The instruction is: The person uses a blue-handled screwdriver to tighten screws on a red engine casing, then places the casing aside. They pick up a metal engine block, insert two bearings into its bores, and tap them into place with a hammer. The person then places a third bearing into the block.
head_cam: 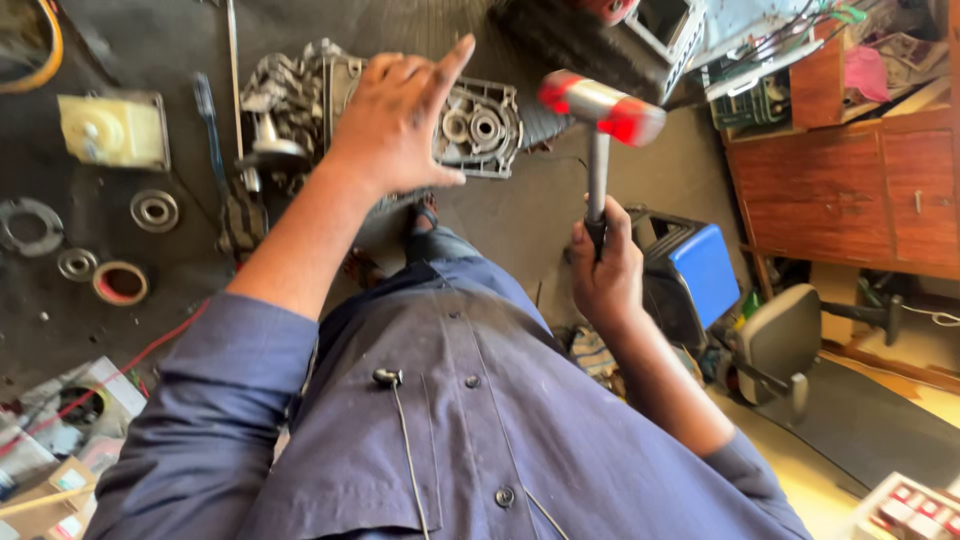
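While I am gripping the red-ended, steel-headed mallet [601,106] low on its black handle with my right hand [606,270], fingers clenched round it at frame centre-right, my left hand [393,125] is hovering spread above the grey cast-metal gear housing [478,128] at upper centre. It looks top-heavy, rigid.
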